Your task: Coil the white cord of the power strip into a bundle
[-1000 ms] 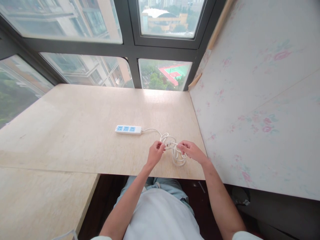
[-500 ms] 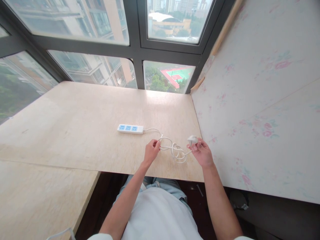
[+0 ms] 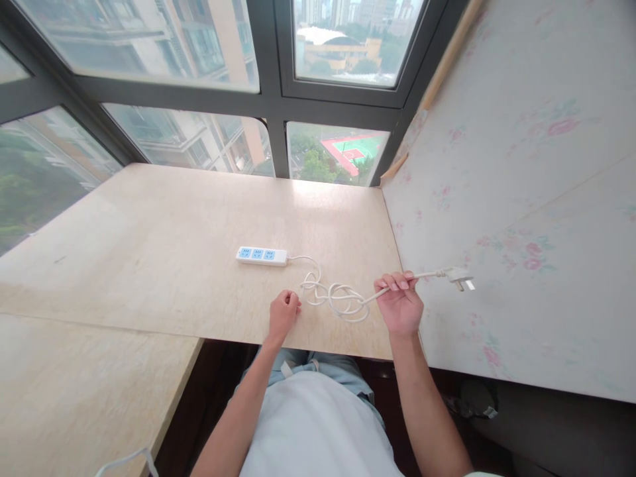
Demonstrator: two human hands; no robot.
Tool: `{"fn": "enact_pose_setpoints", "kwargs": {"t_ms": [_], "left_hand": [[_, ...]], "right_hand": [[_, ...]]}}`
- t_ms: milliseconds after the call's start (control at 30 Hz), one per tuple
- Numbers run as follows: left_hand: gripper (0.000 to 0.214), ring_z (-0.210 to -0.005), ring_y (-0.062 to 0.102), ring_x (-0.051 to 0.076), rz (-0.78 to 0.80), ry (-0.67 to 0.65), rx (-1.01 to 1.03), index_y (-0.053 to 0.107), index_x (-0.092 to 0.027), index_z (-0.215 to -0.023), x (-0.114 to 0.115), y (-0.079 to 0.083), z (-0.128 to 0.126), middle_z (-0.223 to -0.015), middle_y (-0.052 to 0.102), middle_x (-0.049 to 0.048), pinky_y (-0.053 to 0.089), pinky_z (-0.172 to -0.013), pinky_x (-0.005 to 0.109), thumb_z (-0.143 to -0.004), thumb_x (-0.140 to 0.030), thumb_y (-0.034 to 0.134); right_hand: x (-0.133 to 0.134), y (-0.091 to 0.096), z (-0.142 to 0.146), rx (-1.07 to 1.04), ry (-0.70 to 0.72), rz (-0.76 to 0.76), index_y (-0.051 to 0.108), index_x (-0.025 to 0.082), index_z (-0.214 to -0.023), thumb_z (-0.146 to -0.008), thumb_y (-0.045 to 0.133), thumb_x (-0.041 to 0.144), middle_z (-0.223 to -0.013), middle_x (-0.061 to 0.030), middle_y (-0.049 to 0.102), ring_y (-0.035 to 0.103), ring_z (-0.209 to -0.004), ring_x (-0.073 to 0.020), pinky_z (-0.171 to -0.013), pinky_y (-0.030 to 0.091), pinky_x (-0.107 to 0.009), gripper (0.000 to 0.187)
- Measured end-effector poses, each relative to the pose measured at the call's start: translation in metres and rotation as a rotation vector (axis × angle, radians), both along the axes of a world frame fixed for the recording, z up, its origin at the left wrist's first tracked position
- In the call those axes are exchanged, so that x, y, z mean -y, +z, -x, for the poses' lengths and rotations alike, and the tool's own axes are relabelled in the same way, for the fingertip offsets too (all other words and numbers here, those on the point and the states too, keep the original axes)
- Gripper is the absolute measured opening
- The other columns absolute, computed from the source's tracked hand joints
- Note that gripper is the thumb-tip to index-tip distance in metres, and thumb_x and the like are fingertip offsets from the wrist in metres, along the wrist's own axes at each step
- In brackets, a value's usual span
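Observation:
A white power strip [image 3: 262,255] with blue sockets lies on the pale wooden table [image 3: 163,245]. Its white cord runs right into a loose tangle of loops [image 3: 334,297] near the table's front edge. My right hand [image 3: 399,303] is closed on the cord just behind the plug [image 3: 458,275], which sticks out to the right over the table's edge, in front of the flowered wall. My left hand [image 3: 283,313] rests as a loose fist on the table just left of the loops, holding nothing I can see.
A flower-patterned wall panel [image 3: 521,199] rises along the table's right side. Dark-framed windows [image 3: 268,99] stand behind the table. A second table surface [image 3: 74,391] lies lower left, with a white cord [image 3: 124,460] at its front edge.
My right hand has pulled the plug end out of the coil and to the right. My left hand has let go of the cord and dropped back toward me.

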State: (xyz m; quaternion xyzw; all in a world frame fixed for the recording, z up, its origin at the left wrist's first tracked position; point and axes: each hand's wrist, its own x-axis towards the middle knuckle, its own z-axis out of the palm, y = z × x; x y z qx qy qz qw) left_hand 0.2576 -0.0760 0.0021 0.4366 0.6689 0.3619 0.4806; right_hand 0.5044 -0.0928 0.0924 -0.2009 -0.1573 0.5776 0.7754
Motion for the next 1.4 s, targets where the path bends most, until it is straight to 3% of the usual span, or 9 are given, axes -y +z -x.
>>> {"fn": "enact_pose_setpoints", "kwargs": {"t_ms": [200, 367, 467, 567, 667, 900, 1067, 1200, 1400], "left_hand": [[0.021, -0.056, 0.064, 0.015, -0.001, 0.036, 0.057, 0.06, -0.016, -0.08, 0.0, 0.015, 0.015, -0.07, 0.067, 0.0042, 0.049, -0.047, 0.022, -0.081, -0.035, 0.052], [0.043, -0.049, 0.062, 0.015, 0.095, -0.251, 0.19, 0.059, -0.015, -0.068, 0.019, 0.039, -0.001, -0.057, 0.064, 0.0054, 0.044, -0.041, 0.02, -0.083, -0.055, 0.053], [0.046, -0.052, 0.065, 0.016, 0.179, -0.361, 0.233, 0.062, -0.015, -0.078, 0.028, 0.044, -0.011, -0.072, 0.07, 0.0086, 0.045, -0.042, 0.021, -0.08, -0.061, 0.056], [0.051, -0.061, 0.068, 0.018, 0.214, -0.301, 0.253, 0.061, -0.015, -0.086, 0.027, 0.042, -0.009, -0.087, 0.071, 0.0125, 0.049, -0.046, 0.023, -0.078, -0.065, 0.056], [0.057, -0.073, 0.07, 0.023, 0.289, -0.269, 0.424, 0.059, -0.015, -0.1, 0.021, 0.045, -0.001, -0.097, 0.07, 0.0159, 0.055, -0.054, 0.029, -0.08, -0.068, 0.051], [0.06, -0.095, 0.069, 0.028, 0.245, -0.384, 0.698, 0.051, -0.022, -0.124, 0.014, 0.066, -0.018, -0.116, 0.064, 0.0151, 0.058, -0.074, 0.039, -0.075, -0.047, 0.073], [0.054, -0.082, 0.071, 0.023, 0.157, -0.284, 0.74, 0.054, -0.017, -0.112, 0.003, 0.057, -0.031, -0.096, 0.069, 0.0105, 0.057, -0.079, 0.039, -0.071, -0.042, 0.077], [0.051, -0.075, 0.071, 0.02, 0.091, -0.178, 0.705, 0.053, -0.017, -0.108, -0.007, 0.046, -0.031, -0.085, 0.068, 0.0053, 0.058, -0.076, 0.037, -0.07, -0.043, 0.077], [0.046, -0.076, 0.071, 0.02, 0.014, -0.061, 0.678, 0.054, -0.017, -0.101, -0.015, 0.027, -0.022, -0.084, 0.07, 0.0054, 0.058, -0.078, 0.039, -0.072, -0.047, 0.073]], "right_hand": [[-0.003, 0.011, 0.022, 0.145, 0.026, -0.037, 0.059, 0.027, -0.079, -0.082, 0.071, 0.032, -0.063, 0.0059, 0.039, 0.041, -0.058, -0.0118, -0.064, 0.044, -0.029, 0.013], [-0.001, 0.024, 0.048, 0.336, 0.083, -0.138, 0.06, 0.029, -0.077, -0.081, 0.071, 0.041, -0.059, 0.0043, 0.034, 0.038, -0.056, -0.0147, -0.062, 0.041, -0.032, 0.016], [-0.001, 0.036, 0.06, 0.44, 0.084, -0.206, 0.057, 0.03, -0.078, -0.084, 0.066, 0.045, -0.057, 0.0041, 0.033, 0.038, -0.056, -0.0163, -0.063, 0.04, -0.034, 0.018], [-0.003, 0.048, 0.066, 0.583, 0.039, -0.219, 0.051, 0.029, -0.075, -0.085, 0.059, 0.053, -0.055, 0.0044, 0.029, 0.037, -0.053, -0.0171, -0.061, 0.041, -0.035, 0.027], [-0.007, 0.055, 0.068, 0.704, 0.001, -0.213, 0.048, 0.029, -0.076, -0.088, 0.05, 0.059, -0.055, 0.0046, 0.028, 0.037, -0.052, -0.0174, -0.06, 0.042, -0.036, 0.032], [-0.001, 0.042, 0.079, 0.711, 0.123, -0.338, 0.056, 0.028, -0.077, -0.092, 0.05, 0.049, -0.066, 0.0001, 0.047, 0.05, -0.067, -0.0186, -0.072, 0.047, -0.039, 0.026], [0.017, 0.024, 0.067, 0.967, 0.129, -0.335, 0.065, 0.026, -0.078, -0.092, 0.049, 0.051, -0.094, -0.008, 0.058, 0.056, -0.094, -0.0239, -0.087, 0.047, -0.045, 0.033], [0.028, 0.017, 0.057, 1.189, 0.144, -0.358, 0.07, 0.028, -0.091, -0.094, 0.049, 0.042, -0.11, -0.0096, 0.057, 0.054, -0.104, -0.0249, -0.086, 0.047, -0.044, 0.025], [0.039, 0.022, 0.064, 1.327, 0.093, -0.438, 0.069, 0.028, -0.096, -0.095, 0.05, 0.036, -0.108, -0.0098, 0.059, 0.055, -0.102, -0.026, -0.083, 0.048, -0.045, 0.021]]}}
